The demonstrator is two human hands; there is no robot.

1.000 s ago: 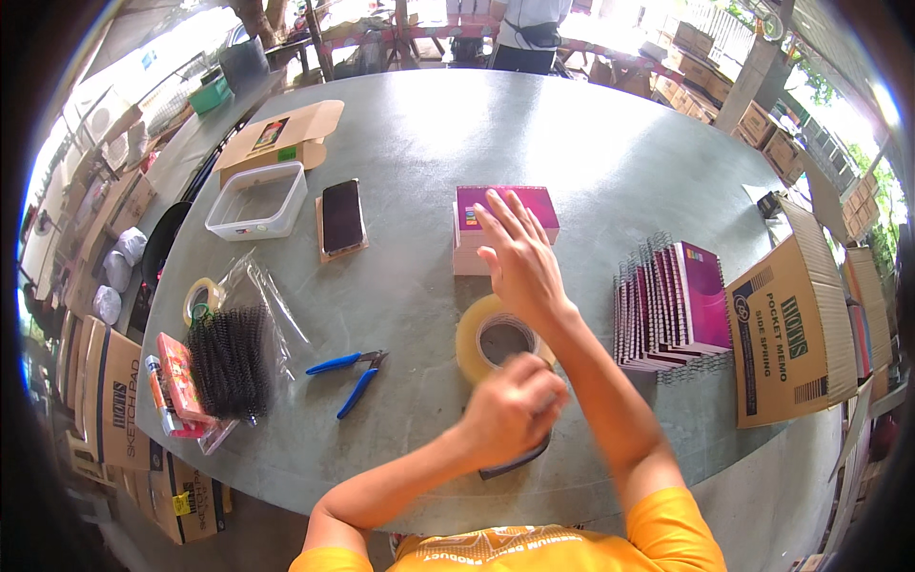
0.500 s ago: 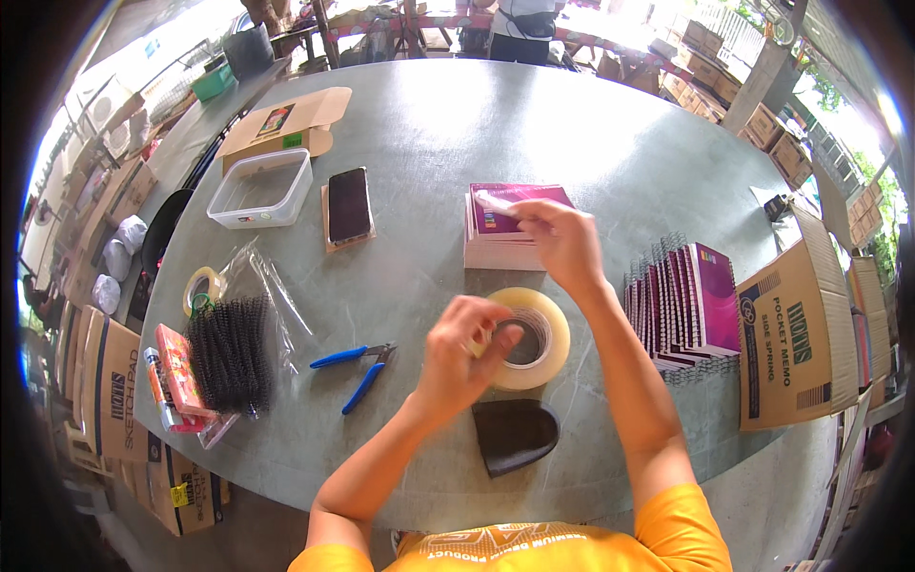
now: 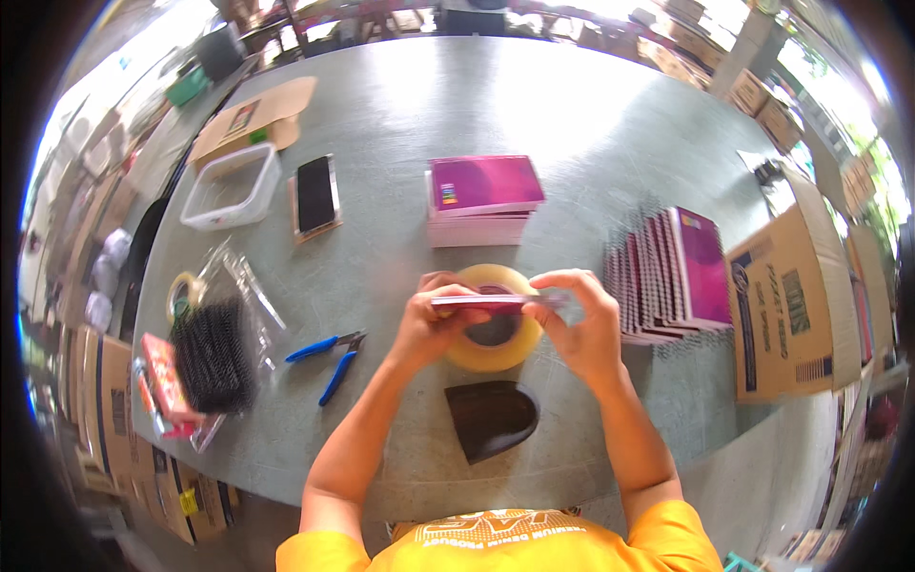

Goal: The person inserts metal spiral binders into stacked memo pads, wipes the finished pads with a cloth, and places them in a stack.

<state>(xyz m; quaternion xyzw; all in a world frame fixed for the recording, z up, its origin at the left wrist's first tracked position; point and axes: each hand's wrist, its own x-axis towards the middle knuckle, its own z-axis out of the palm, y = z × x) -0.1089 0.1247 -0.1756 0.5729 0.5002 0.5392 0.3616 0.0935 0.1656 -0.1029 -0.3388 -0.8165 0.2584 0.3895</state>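
My left hand is closed on a thin memo pad, held nearly edge-on above a large roll of clear tape. At the pad's other end, my right hand pinches with thumb and forefinger; that end is blurred. Beyond them stands a stack of purple-covered memo pads. Spiral-bound purple memo pads lie in a row on the right. Nearer me is a dark, round-ended block. Blue-handled cutting pliers lie left of my left hand, beyond them a bunch of black spiral coils.
An open carton stands at the table's right edge. Toward the far left are a clear plastic tub, a phone and flattened cardboard. A smaller tape roll and a pink box sit by the coils.
My right hand has come back from the stack toward me. My left hand, empty-looking before, now grips the memo pad. The whole view has shifted slightly.
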